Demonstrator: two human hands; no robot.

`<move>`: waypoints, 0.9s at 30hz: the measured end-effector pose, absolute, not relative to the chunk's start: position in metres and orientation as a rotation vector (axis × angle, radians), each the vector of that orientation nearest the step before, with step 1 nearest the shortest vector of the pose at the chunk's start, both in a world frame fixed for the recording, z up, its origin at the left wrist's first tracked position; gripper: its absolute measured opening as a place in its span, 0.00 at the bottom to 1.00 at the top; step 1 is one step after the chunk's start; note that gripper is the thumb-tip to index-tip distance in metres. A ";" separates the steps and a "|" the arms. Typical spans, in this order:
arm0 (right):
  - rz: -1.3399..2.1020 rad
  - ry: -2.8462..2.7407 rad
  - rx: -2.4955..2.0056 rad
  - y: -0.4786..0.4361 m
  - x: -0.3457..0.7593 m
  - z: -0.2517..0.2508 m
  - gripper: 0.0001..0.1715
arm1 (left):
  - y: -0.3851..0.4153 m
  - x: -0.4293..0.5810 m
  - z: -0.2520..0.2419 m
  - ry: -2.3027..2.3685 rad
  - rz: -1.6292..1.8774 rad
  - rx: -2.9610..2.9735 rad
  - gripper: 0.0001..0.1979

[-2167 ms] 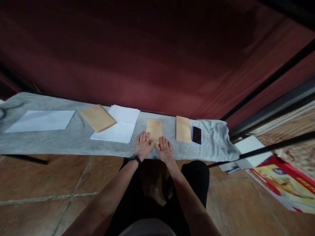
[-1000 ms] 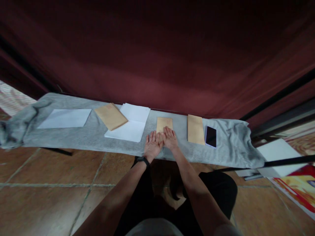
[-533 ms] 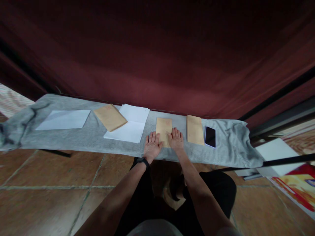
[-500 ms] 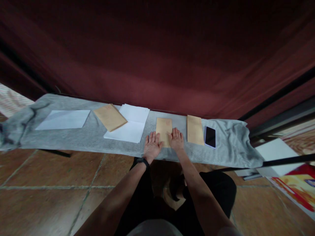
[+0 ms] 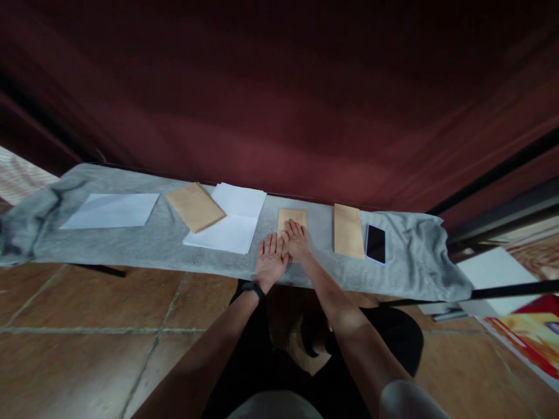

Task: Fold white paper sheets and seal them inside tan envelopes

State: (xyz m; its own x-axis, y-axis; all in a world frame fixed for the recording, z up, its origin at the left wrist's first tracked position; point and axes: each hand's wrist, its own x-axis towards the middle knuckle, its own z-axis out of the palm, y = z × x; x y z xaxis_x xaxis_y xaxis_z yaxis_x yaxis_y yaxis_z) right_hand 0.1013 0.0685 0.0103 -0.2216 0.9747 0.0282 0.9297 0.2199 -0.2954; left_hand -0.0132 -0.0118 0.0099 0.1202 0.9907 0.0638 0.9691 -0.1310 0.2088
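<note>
1. Since half a second ago, your right hand [image 5: 297,241] has slid left from the right edge of the middle brown envelope [image 5: 293,216] onto its centre, and it now touches your left hand [image 5: 271,259].
2. Both of your hands lie flat, palms down, fingers stretched out and close together, gripping nothing. The right one presses on the envelope. The left one covers its lower left corner and the cloth beside it.
3. That envelope lies lengthwise away from you on a grey cloth [image 5: 131,251] draped over a long, narrow surface.
4. To its right, apart from it, lies a second brown envelope [image 5: 348,230], with a dark phone [image 5: 376,244] just beside that.
5. To its left lie white sheets [image 5: 229,224], with a tilted brown envelope [image 5: 194,206] overlapping their left edge. Farther left is a single white sheet [image 5: 109,210].
6. Behind the surface hangs a dark red curtain [image 5: 279,116], and brown floor tiles [image 5: 87,326] run beneath it.
</note>
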 end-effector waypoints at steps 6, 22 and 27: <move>0.263 -2.165 -1.924 0.081 0.113 0.006 0.33 | -0.011 -0.013 0.007 2.005 0.310 2.246 0.34; 0.060 -1.978 -2.014 0.069 0.129 -0.012 0.35 | -0.012 -0.014 0.008 1.983 0.342 2.222 0.34; 0.021 -1.942 -2.005 0.062 0.136 -0.015 0.35 | -0.012 -0.014 0.006 1.982 0.374 2.223 0.33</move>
